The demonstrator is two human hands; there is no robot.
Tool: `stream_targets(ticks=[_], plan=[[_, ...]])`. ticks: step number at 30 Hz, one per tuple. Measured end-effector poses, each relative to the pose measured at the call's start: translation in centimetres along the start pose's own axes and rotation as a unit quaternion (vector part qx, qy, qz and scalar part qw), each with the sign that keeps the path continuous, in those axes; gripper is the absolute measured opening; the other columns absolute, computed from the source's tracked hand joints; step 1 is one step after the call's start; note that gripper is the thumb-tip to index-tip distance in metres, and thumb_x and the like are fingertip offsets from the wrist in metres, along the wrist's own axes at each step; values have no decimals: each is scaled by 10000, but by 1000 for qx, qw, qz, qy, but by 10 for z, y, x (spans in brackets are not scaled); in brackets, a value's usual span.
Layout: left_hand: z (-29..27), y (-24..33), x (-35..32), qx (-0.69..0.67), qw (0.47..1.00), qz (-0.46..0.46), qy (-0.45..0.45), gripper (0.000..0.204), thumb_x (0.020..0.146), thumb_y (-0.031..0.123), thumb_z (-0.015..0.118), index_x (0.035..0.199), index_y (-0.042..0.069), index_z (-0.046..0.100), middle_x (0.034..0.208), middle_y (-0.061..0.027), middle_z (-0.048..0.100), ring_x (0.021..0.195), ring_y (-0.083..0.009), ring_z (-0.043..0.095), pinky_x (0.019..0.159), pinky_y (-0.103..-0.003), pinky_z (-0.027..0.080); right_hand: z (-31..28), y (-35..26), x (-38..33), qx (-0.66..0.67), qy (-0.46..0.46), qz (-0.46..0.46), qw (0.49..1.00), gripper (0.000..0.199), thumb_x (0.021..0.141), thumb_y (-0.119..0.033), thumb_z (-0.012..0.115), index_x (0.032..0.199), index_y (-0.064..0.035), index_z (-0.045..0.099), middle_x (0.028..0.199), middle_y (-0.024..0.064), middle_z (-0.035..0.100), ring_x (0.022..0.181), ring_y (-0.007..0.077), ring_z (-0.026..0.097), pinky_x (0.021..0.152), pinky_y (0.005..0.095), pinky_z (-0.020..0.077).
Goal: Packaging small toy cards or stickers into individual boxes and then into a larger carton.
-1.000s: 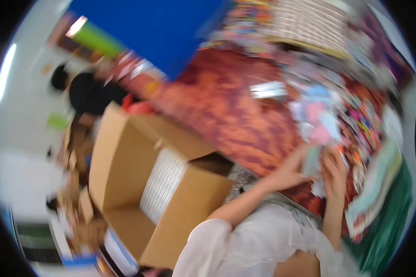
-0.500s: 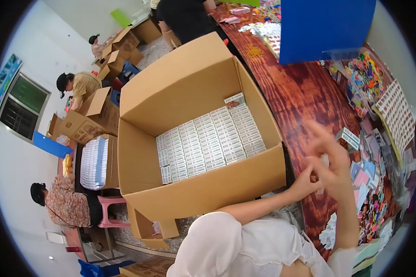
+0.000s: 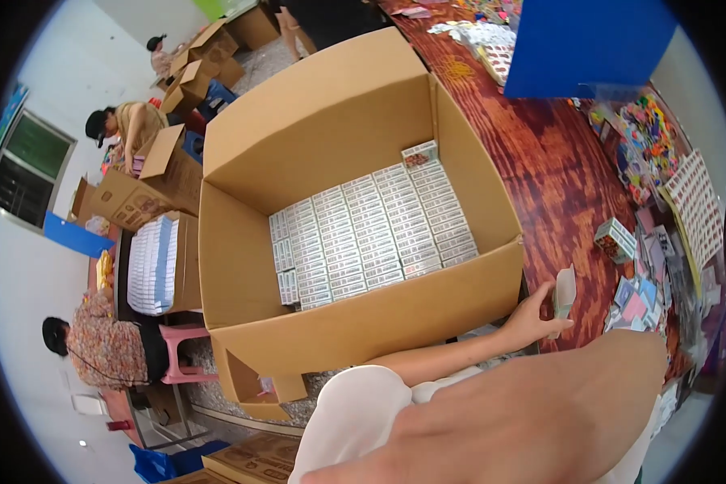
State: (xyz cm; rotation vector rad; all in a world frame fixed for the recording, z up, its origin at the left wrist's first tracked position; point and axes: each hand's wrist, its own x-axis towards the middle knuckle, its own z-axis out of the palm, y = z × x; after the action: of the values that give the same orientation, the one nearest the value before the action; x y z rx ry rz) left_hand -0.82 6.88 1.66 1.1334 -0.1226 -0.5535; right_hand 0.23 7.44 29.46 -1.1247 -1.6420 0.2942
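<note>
The left hand (image 3: 536, 315) is reaching forward, forearm stretched out, fingers curling shut in a light grip. The right arm is crossing the lower view, its hand hidden.

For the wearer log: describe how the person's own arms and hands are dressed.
Both forearms are bare. The left hand wears no glove, ring or watch that shows. The upper arm carries a short, loose white sleeve. The other forearm fills the lower frame, bare, its hand out of view.

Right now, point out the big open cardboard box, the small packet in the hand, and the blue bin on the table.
Cardboard box (image 3: 427, 310), head view, on its near outer wall.
Small packet (image 3: 564, 292), head view, on its pale flat face.
Blue bin (image 3: 581, 44), head view, on its blue side.
</note>
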Motion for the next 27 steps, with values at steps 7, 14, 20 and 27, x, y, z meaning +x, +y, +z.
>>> stream_targets(ticks=[7,14,20,27], plan=[[23,-21,21,28,998,45,-25,786,712,73,848,1380,44,436,1274,-86,515,1188,-182,518,979,-339,462,-9,-38,-69,107,308,184,927,317,812,-142,720,1122,-80,698,1094,63,690,866,228,657,650,273,540],[28,-49,62,103,994,-10,-20,735,684,-13,788,1337,36,456,1330,-114,468,1252,-265,466,1083,-376,363,37,-93,-243,-21,545,378,748,397,888,-149,637,1270,-40,631,981,137,701,851,257,668,710,338,507],[60,-40,84,279,949,84,-125,777,739,-38,780,1414,54,407,1363,-87,443,1167,-194,507,953,-325,471,95,-95,-405,-281,755,462,372,159,866,2,627,1015,31,673,966,59,662,870,107,614,775,258,491],[76,-25,80,350,927,45,-126,780,745,3,806,1415,37,407,1245,-76,517,1045,-182,573,862,-311,513,79,-43,-426,-428,506,656,361,264,765,-98,750,966,3,613,958,127,619,904,268,626,742,367,525]])
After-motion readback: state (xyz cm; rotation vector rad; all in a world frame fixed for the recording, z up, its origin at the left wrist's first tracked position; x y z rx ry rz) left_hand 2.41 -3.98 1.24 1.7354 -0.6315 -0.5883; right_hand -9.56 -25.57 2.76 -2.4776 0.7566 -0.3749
